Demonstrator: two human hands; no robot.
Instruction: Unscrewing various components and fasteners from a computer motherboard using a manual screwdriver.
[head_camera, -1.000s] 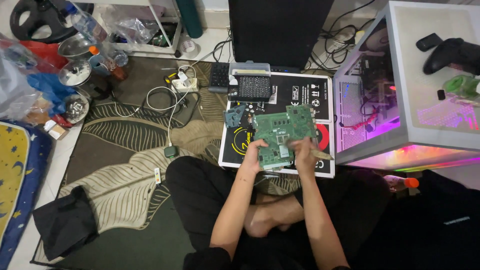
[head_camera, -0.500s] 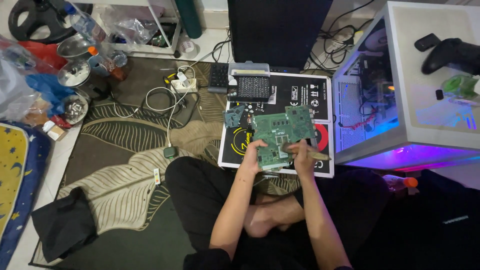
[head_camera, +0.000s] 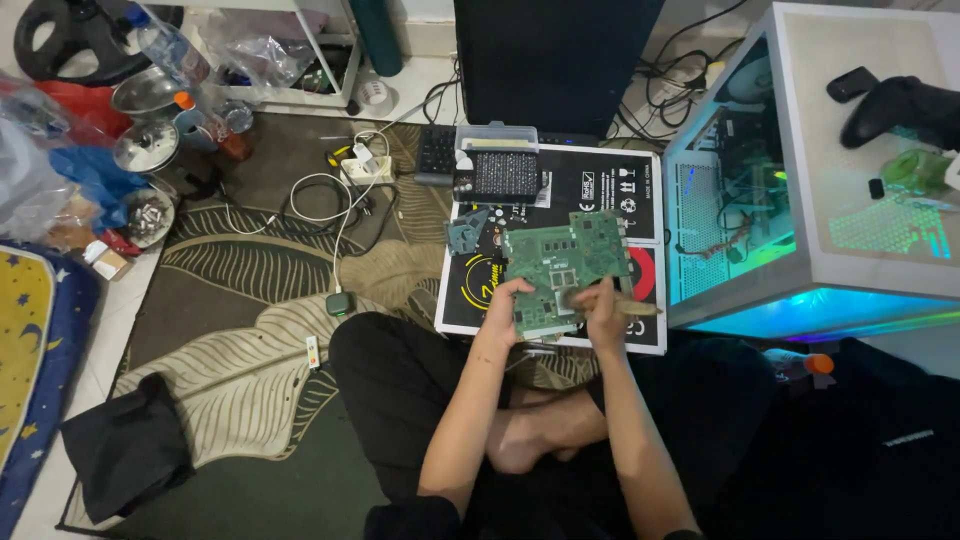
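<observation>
Two hands: board (head_camera: 563, 272) is being pinched by left hand (head_camera: 503, 312), brush (head_camera: 628, 308) by right hand (head_camera: 604, 312); hard strokes risk dislodging components.

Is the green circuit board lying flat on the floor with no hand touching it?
No, the left hand grips the green circuit board by its near edge, while the right hand holds a brush-like tool against it.

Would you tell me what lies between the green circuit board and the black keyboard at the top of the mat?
In the head view, a black perforated block lies between the green circuit board and the keyboard, resting on the black printed mat.
</observation>
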